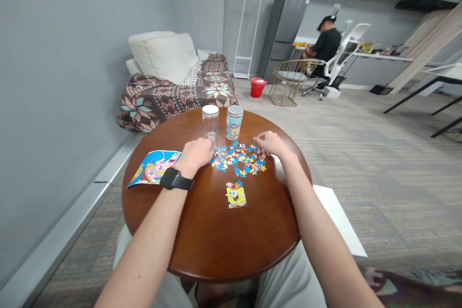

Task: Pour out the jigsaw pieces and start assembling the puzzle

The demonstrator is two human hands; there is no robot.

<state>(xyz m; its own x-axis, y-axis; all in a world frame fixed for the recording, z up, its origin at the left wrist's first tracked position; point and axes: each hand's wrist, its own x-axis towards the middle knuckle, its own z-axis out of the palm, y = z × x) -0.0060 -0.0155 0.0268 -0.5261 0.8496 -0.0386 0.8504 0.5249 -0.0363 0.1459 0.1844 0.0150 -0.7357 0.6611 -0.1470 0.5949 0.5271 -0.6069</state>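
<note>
A loose pile of jigsaw puzzle pieces (236, 156), mostly blue, yellow and pink, lies on the round brown table (212, 231). At the pile's left edge is my left hand (197, 155), fingers curled down; what they hold, if anything, is hidden. My right hand (270, 144) bends over the right edge, its fingers closed in among the pieces, and any piece in them is too small to make out. Nearer to me lies a joined section of puzzle (236, 195) with a yellow cartoon face. A picture sheet (153, 167) lies partly behind my left wrist.
A clear jar (211, 125) with a white lid and a printed jar (234, 125) with a silver lid stand behind the pile. Beyond the table are a covered sofa (169, 91), a red bin (257, 87) and a gold-framed chair (288, 77). A person (327, 43) sits at the far counter.
</note>
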